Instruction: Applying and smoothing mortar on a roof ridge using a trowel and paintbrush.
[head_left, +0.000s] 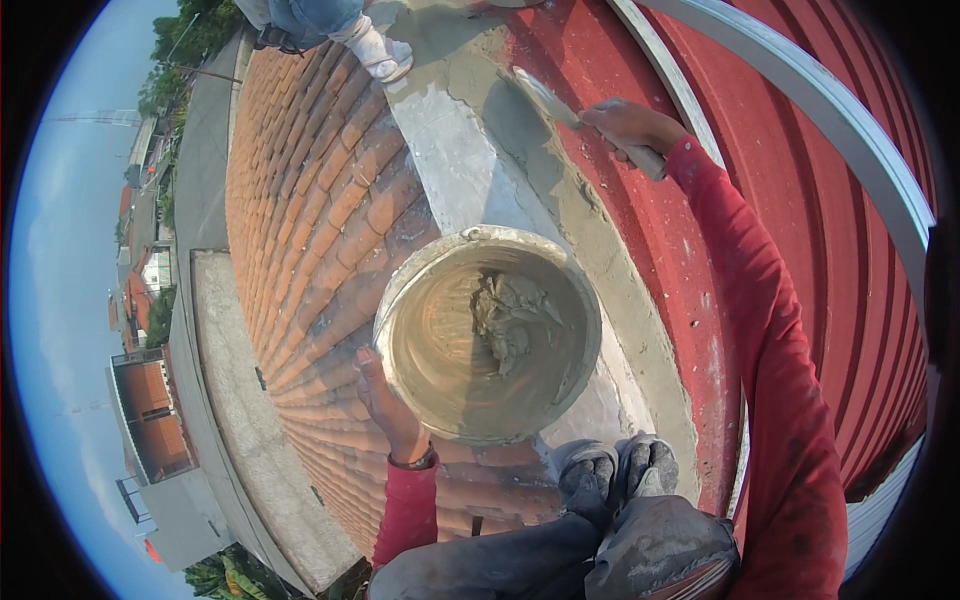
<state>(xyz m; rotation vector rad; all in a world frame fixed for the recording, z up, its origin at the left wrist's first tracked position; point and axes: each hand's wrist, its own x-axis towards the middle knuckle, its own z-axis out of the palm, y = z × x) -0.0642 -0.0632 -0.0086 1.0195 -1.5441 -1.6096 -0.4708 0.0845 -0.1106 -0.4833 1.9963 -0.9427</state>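
A round bucket with a mortar-smeared rim stands in front of me, a clump of wet grey mortar on its inner bottom. My left hand holds the bucket's outer side at the near left, fingers along the wall. Out to the far right, my right hand is closed round the handle of a trowel. Its mortar-covered blade points left, over a band of wet mortar. That band runs between a pale flat strip and the red metal roofing.
Orange roof tiles slope away on the left, ribbed red metal roofing on the right. A pale metal rail curves across the upper right. Another person's foot rests at the top. My shoes stand close below the bucket.
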